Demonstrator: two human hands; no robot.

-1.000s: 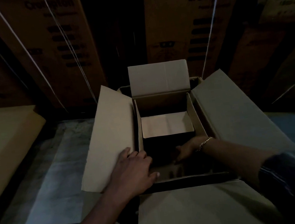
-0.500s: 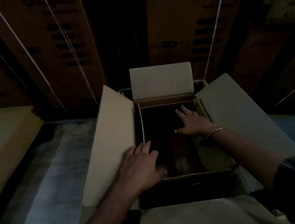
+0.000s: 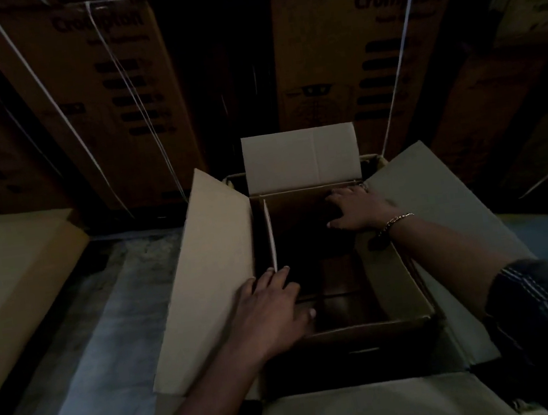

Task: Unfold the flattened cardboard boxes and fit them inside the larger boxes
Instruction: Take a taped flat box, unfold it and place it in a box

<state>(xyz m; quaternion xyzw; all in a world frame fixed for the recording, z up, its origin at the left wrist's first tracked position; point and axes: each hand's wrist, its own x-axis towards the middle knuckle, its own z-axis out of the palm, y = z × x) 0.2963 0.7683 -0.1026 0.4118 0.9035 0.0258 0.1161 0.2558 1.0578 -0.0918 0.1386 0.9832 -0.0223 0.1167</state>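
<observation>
Background: stacked printed cartons beyond my fingers; dim grey floor off to their left.
Large box: open, flaps splayed outward around both hands.
Small box: unfolded, inside the large box, directly below my fingers; its long axis seems to run away from me.
Left hand: nearer me; fingers straight, resting on the near-left rim beside the upright side flap, gripping nothing.
Right hand: farther out; fingers spread flat on the far-right corner, gripping nothing.
Next move, as I judge: press straight down.
</observation>
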